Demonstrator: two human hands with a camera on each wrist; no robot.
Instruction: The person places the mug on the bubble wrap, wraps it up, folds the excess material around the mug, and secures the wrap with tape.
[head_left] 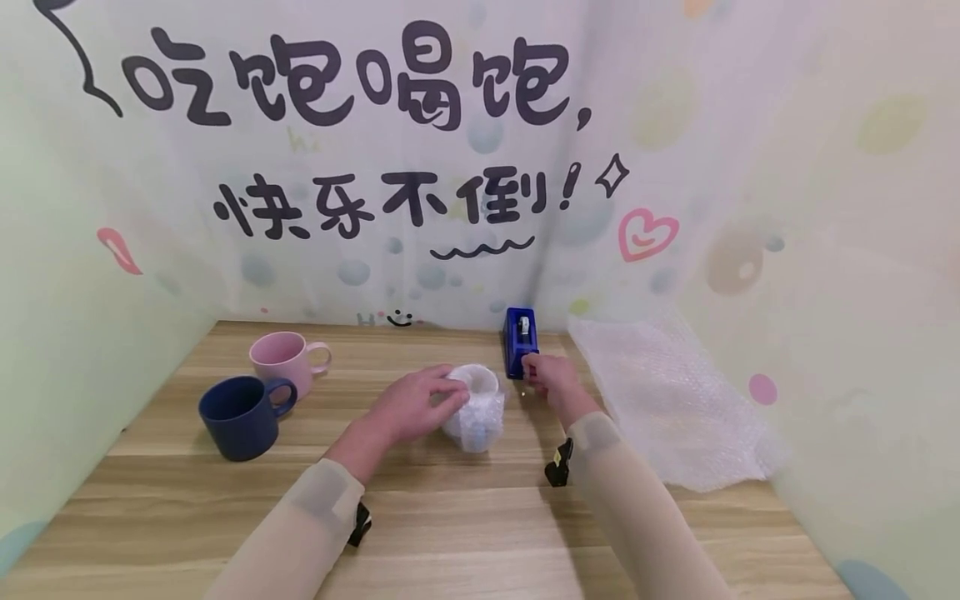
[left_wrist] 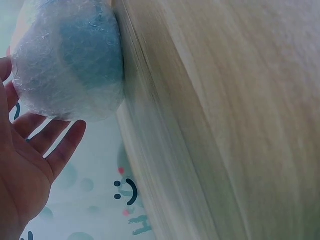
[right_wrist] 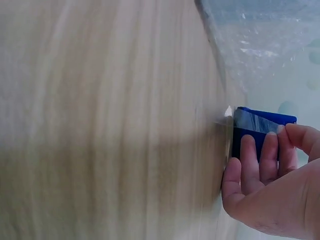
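A white-rimmed cup (head_left: pixel 480 423) wrapped in bubble wrap stands upright on the table. My left hand (head_left: pixel 411 407) grips it by the left side of its rim, thumb and forefinger over the edge. The left wrist view shows the other fingers (left_wrist: pixel 67 145) spread along the bubble wrap, their tips at its surface. Farther back and to the right sits a blue tape dispenser (head_left: pixel 517 340). At its near end my right hand (head_left: pixel 553 377) pinches the clear tape (right_wrist: pixel 256 121) between thumb and forefinger, and a short strip spans from the dispenser to the fingertips.
A pink mug (head_left: pixel 300 367) and a dark blue mug (head_left: pixel 240 421) stand at the left, handles to the right. A sheet of bubble wrap (head_left: pixel 667 400) lies at the right against the wall. A printed wall (head_left: pixel 405 283) closes off the table's back edge.
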